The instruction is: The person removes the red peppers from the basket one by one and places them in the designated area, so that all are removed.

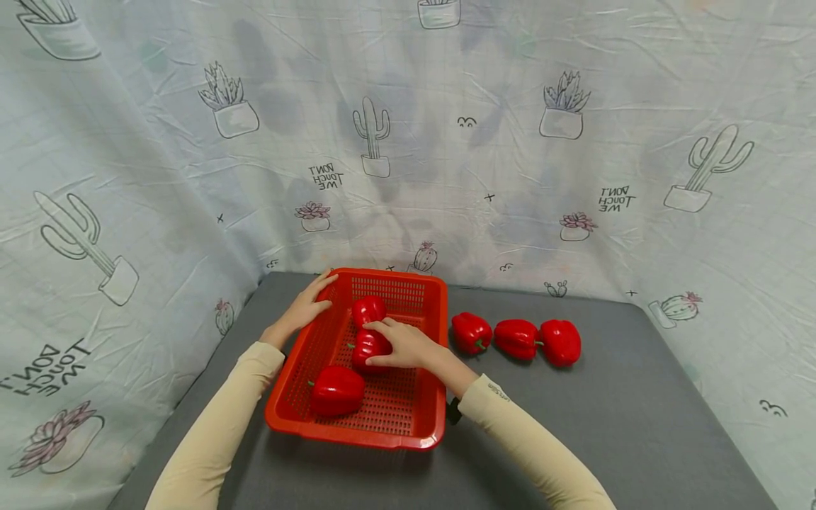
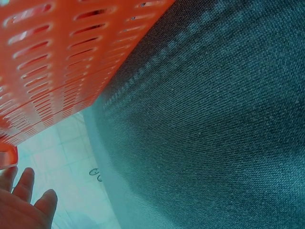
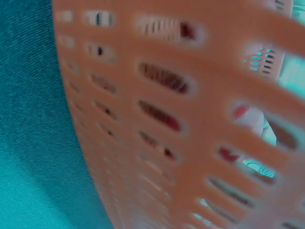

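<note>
A red plastic basket with slotted walls stands on the grey tabletop. My left hand holds its far left rim, thumb over the inner side; in the left wrist view, fingertips show outside the slotted wall. Inside the basket, my right hand grips a red bell pepper, with fingers and thumb on its right side. Another bell pepper lies just behind it and a third bell pepper is nearer the front. In the right wrist view, the basket wall hides most of the hand.
Right of the basket, three more red peppers lie in a row: one pepper beside the basket, another pepper and a third pepper close together. A printed cloth hangs behind the grey table and along its sides.
</note>
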A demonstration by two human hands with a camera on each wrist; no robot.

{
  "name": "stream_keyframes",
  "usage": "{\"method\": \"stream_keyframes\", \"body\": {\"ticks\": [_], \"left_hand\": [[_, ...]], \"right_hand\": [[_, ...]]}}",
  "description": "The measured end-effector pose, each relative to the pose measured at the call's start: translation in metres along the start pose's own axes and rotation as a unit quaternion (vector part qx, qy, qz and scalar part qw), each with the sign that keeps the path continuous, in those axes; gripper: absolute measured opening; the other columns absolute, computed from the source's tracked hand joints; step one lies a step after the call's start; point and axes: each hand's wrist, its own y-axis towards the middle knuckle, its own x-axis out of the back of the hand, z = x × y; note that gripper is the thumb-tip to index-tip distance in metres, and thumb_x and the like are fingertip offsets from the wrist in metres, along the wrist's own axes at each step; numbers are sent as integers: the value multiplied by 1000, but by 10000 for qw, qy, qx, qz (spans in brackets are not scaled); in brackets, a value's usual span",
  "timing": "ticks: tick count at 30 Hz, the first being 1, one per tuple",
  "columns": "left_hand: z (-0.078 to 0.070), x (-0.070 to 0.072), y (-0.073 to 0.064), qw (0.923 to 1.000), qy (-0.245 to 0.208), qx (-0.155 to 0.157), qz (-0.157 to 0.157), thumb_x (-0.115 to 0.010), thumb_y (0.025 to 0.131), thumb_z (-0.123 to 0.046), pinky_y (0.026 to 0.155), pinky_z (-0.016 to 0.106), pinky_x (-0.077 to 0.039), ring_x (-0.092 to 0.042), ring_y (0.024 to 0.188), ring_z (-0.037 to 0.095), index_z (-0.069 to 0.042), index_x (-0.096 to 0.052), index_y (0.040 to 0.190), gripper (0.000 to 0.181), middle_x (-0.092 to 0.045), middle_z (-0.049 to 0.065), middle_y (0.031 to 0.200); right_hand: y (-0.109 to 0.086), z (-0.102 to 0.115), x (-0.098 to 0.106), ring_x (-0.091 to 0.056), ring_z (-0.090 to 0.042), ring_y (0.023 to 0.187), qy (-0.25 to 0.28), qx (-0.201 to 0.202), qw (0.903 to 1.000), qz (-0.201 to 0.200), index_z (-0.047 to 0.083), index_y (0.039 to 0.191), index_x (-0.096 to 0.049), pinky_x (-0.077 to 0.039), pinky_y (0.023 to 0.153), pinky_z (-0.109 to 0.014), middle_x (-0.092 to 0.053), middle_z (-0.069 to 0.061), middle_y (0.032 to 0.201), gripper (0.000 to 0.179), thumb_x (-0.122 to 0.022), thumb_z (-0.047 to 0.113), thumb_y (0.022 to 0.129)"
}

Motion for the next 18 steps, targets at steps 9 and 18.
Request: {"method": "stream_keyframes", "body": {"ticks": [9,18], "left_hand": [[2,-1,-1,10000,54,-45,30,-51,88,-3,103,62,-20,-15,138,43,-5,-30,145,60,-14,18,154],[2,0,0,10000,-37,40,65,-50,89,-4,102,63,-20,-12,138,43,-7,-29,146,61,-12,16,154]], "right_hand": [[-6,7,10,-56,-17,109,-1,100,9998,-144,26,142,-37,-48,90,-38,-49,-4,134,70,-60,53,82],[-13,8,25,-58,-16,104,153,186,9988,-434,23,141,-39,-51,85,-35,-52,-5,128,70,-62,51,82]]}}
